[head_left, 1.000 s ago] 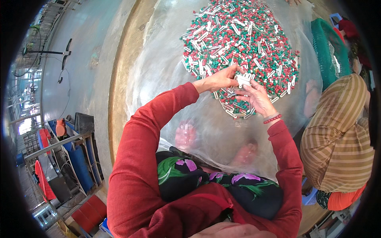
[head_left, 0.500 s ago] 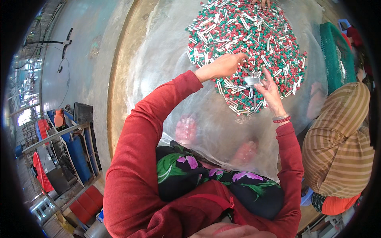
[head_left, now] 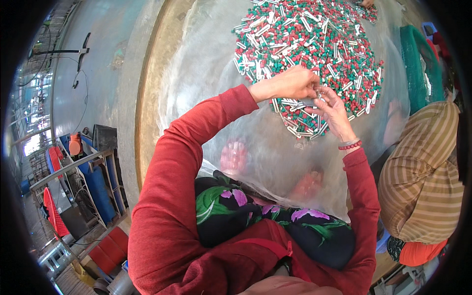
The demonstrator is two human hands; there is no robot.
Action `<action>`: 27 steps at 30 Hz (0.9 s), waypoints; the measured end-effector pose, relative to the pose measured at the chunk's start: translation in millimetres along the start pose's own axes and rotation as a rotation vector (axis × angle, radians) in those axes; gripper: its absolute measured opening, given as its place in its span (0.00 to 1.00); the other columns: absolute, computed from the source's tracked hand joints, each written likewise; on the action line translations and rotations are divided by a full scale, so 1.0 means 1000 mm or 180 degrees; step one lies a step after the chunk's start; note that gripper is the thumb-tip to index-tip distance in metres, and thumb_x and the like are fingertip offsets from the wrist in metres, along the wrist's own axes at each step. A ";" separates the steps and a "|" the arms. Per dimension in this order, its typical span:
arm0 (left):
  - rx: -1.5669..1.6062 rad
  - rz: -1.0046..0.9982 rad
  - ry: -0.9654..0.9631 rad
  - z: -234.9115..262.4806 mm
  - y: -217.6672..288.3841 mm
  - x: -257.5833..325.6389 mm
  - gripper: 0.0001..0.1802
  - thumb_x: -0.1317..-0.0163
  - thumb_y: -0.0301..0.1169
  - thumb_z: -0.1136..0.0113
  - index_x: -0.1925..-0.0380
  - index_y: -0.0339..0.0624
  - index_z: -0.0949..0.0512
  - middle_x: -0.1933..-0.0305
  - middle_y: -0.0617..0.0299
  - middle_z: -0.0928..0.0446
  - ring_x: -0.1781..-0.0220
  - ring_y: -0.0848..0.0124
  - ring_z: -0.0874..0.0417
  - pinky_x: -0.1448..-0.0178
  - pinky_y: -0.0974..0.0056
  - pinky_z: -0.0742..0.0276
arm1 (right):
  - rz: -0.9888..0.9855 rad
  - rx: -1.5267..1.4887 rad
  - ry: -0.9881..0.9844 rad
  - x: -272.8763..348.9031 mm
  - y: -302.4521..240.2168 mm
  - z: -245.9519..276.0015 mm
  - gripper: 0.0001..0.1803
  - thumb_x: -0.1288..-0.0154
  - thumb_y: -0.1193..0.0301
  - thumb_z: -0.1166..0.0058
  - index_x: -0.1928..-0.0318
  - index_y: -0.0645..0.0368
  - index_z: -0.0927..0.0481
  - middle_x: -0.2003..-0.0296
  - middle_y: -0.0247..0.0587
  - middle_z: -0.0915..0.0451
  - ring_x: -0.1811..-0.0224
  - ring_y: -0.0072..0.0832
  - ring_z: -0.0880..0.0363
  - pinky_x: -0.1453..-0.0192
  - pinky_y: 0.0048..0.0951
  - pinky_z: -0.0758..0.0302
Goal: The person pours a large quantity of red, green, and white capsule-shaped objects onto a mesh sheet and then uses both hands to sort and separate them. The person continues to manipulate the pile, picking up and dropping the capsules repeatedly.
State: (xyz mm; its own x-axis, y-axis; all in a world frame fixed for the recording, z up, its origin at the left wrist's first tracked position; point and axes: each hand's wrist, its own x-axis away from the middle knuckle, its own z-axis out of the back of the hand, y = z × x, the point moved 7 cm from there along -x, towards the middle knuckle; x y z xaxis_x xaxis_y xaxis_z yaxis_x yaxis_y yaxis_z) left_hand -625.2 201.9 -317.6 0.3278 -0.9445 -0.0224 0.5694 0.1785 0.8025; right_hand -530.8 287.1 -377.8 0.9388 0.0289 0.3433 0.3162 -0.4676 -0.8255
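My left hand (head_left: 295, 82) is closed in a pinch, its fingertips meeting those of my right hand. What sits in that pinch is too small to make out. My right hand (head_left: 335, 115) is curled around a small stack of thin white strips (head_left: 308, 102), partly covered by the fingers. Both hands hover over the near part of a wide heap of small red, green and white pieces (head_left: 305, 44). Scattered through the heap are many long white clip-like pieces (head_left: 263, 30).
Beneath the heap spreads a clear plastic sheet (head_left: 196, 98), covering my feet (head_left: 233, 156). At right are a green mesh basket (head_left: 413, 73) and brown striped cloth (head_left: 423, 172) beside me. Another person's hand (head_left: 367, 4) touches the heap's far edge. A crowded rack (head_left: 93, 182) stands left.
My left hand has moved right from the heap to my right hand, and their fingertips now meet. The other person's hand has shifted right along the far edge.
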 end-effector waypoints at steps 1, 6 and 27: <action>-0.0031 -0.0004 0.0101 0.004 0.004 0.000 0.11 0.51 0.31 0.37 0.69 0.36 0.21 0.75 0.54 0.20 0.71 0.64 0.17 0.65 0.62 0.23 | -0.0008 -0.0046 0.0035 -0.001 0.003 0.003 0.15 0.36 0.76 0.49 0.49 0.62 0.31 0.55 0.42 0.25 0.54 0.28 0.23 0.54 0.34 0.18; -0.0158 -0.0079 0.0946 0.061 0.011 -0.003 0.08 0.48 0.33 0.37 0.71 0.40 0.20 0.79 0.59 0.21 0.76 0.72 0.19 0.70 0.66 0.25 | -0.0088 0.0543 -0.0077 0.001 -0.024 -0.003 0.10 0.37 0.76 0.48 0.55 0.63 0.25 0.59 0.43 0.21 0.60 0.30 0.19 0.58 0.31 0.17; 0.3336 0.0901 -0.1190 -0.061 -0.104 0.020 0.15 0.41 0.40 0.45 0.66 0.38 0.26 0.72 0.55 0.25 0.76 0.59 0.21 0.82 0.68 0.28 | -0.0255 -0.1794 -0.0243 0.006 0.038 0.073 0.25 0.42 0.76 0.49 0.42 0.63 0.35 0.50 0.50 0.26 0.53 0.48 0.23 0.58 0.34 0.18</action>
State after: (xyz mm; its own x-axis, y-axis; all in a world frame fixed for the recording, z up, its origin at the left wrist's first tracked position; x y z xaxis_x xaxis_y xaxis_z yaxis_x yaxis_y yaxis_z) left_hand -631.6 181.2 -438.3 -0.0001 -0.9612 0.2758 -0.4539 0.2458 0.8565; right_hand -502.7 334.2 -440.2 0.9288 0.1376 0.3442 0.2847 -0.8594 -0.4246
